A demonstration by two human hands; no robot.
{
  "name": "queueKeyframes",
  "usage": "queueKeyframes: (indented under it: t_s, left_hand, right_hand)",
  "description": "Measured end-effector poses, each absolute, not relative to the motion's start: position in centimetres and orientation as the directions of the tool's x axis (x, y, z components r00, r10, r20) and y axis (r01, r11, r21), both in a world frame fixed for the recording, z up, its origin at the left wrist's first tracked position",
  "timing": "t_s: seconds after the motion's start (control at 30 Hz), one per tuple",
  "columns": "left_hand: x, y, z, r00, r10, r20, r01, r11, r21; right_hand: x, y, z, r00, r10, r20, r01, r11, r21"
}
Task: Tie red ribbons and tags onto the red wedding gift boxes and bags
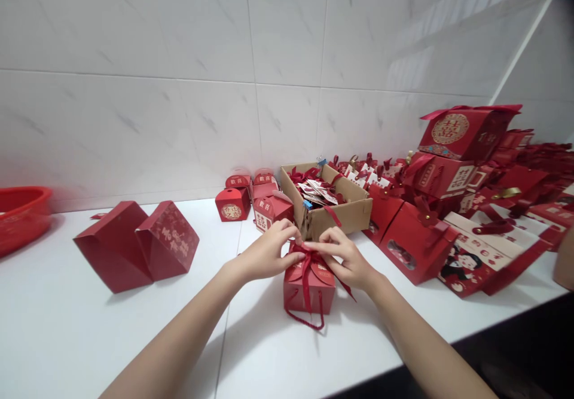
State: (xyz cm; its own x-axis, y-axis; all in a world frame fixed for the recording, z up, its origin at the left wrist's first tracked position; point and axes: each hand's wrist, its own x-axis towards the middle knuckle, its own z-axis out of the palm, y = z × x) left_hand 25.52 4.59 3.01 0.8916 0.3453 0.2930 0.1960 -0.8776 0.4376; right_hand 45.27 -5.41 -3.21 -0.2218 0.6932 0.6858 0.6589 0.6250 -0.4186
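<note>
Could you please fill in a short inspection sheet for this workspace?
Surface: white tabletop with a seam.
Job's things: red gift box upright, with dark red ribbon over its top and a cord handle hanging in front.
Clutter: open cardboard carton holding cards and ribbons; many red boxes crowded at right.
Hands: left hand and right hand both at the ribbon; exact grip unclear.
Cables: nothing seen.
Surroundings: tiled wall behind; red basin at the left edge.

There's the tiled wall (179, 28), white and grey-veined, right across the back — striped light (417, 49) gleaming upper right; below, the white worktop (45, 327), seamed; darkness beyond its near-right edge.
</note>
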Motion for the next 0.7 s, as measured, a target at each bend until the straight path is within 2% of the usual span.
queueKeyframes:
  t_s: [0.13, 0.33, 0.5, 0.7]
  left_hand:
    - [25.5, 4.7, 2.9, 0.904, 0.344, 0.253, 0.202, -0.867, 0.456]
    - [25.6, 4.8, 2.7, 0.907, 0.328, 0.262, 0.171, -0.859, 0.483]
    - [25.8, 4.6, 2.7, 0.902, 0.327, 0.283, 0.149, -0.849, 0.507]
    - [26.3, 4.6, 1.8, 0.905, 0.302, 0.301, 0.058, -0.786, 0.616]
  right_hand:
    - [45.0, -5.6, -2.9, -0.101, 0.731, 0.675, 0.675, 0.549, -0.494]
    - [45.5, -5.4, -2.7, 0.01, 0.817, 0.576, 0.717, 0.396, -0.574]
    - [45.5, -5.3, -2.7, 0.019, 0.808, 0.589, 0.644, 0.441, -0.625]
    - [45.3, -5.6, -2.4, 0.012, 0.822, 0.57, 0.526, 0.48, -0.702]
